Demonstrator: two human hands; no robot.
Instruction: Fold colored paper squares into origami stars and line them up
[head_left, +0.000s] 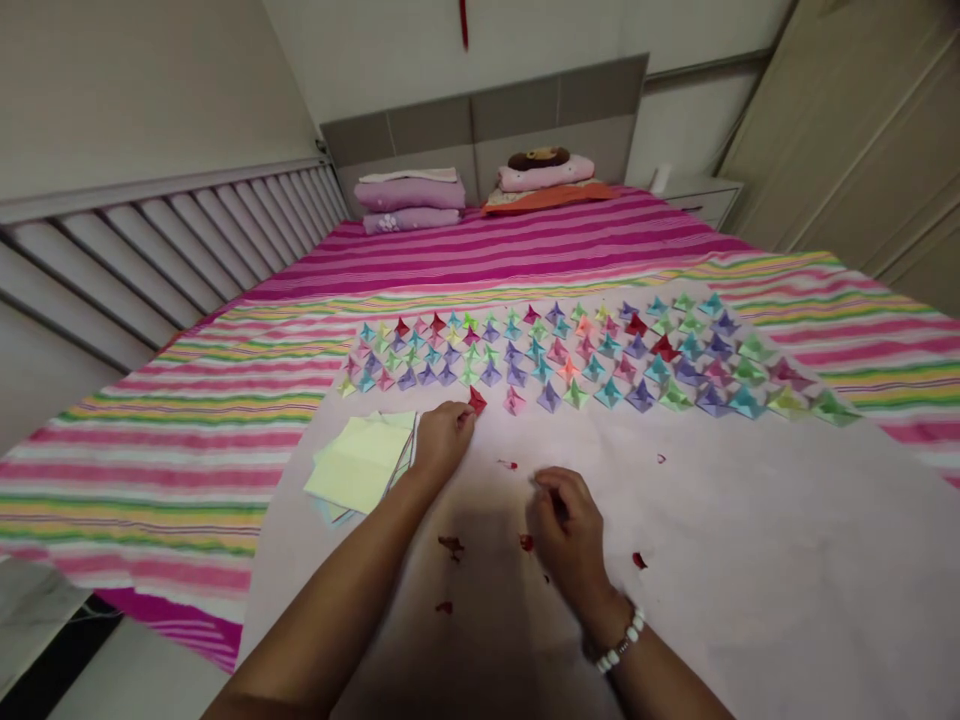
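My left hand (448, 436) reaches forward with its fingers pinched on a small red folded paper piece (477, 401). This piece stands at the near row of similar origami pieces (550, 397), just left of a pink one (514, 401). My right hand (570, 528), with a beaded bracelet (621, 641) at the wrist, hovers low over the pale sheet (720, 560). Its fingers are loosely curled, and nothing shows in them. Left of my left wrist lies a stack of square papers (360, 462), with pale yellow on top.
Small red and brown scraps, including a dark red one (639, 560) and a brown one (451, 545), are scattered around my hands. The sheet lies on a striped bed cover (187, 430). Folded bedding (410, 193) sits by the headboard (562, 110); a slatted rail (165, 220) runs left.
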